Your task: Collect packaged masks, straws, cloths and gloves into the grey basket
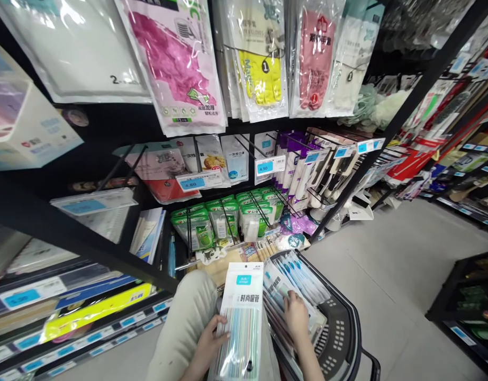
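Note:
My left hand (212, 338) is closed on the left edge of a white packet of coloured drinking straws (241, 338). The packet is held upright in front of my legs, its straws showing through a clear window. Over the black shopping basket (339, 338) on the right, my right hand (296, 313) has its fingers curled at a flat plastic packet (276, 283) that lies among others. The fingertips touch its front; what lies beneath them is partly hidden. Several pale blue and white packets (301, 272) stand in a row at the basket's far side.
Ahead is a shelf rack with hanging packs of yellow gloves (263, 79) and green-topped packets (224, 219) on hooks. Price tags (270, 166) stick out from the hooks. My bent knee (196, 296) is left of the basket. Grey floor (382, 264) runs along the right.

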`<state>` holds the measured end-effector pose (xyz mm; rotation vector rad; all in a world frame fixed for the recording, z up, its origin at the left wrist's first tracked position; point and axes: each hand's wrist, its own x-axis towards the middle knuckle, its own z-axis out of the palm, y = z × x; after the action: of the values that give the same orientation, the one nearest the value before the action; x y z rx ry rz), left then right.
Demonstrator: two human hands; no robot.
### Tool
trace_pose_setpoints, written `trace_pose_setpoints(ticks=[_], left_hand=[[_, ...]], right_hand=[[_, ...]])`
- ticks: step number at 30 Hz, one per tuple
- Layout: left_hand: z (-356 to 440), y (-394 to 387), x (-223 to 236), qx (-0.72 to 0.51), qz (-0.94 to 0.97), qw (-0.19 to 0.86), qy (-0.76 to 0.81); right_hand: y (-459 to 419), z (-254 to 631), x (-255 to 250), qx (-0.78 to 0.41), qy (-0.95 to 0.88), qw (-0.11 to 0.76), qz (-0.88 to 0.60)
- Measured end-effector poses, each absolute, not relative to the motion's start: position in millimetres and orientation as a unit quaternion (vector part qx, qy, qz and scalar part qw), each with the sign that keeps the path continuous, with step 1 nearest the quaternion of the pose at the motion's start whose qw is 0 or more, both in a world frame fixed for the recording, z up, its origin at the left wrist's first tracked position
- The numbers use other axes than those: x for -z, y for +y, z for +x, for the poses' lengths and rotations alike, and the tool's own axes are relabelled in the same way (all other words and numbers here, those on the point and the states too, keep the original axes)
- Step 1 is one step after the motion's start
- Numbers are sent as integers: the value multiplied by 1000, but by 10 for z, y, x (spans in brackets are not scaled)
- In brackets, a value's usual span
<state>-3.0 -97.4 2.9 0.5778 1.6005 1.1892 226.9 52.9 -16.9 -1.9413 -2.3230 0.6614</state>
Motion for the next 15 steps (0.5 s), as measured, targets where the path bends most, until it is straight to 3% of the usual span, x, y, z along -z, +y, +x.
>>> trace_pose_setpoints(ticks=[2, 7, 12, 15], left_hand=[[-9, -1003, -39, -503, 233, 513, 656], [75, -954, -97, -502, 257, 507, 651], [233, -870, -388, -482, 317, 456, 678], [308, -882, -657, -487, 390, 492, 607]], right_hand=[[338, 2250, 31, -270, -742, 79, -608], [-122, 1966, -55, -634, -537, 279, -480], [-191, 1793, -101, -730, -354, 366, -455], [-117, 1854, -205, -759, -303, 395, -420]])
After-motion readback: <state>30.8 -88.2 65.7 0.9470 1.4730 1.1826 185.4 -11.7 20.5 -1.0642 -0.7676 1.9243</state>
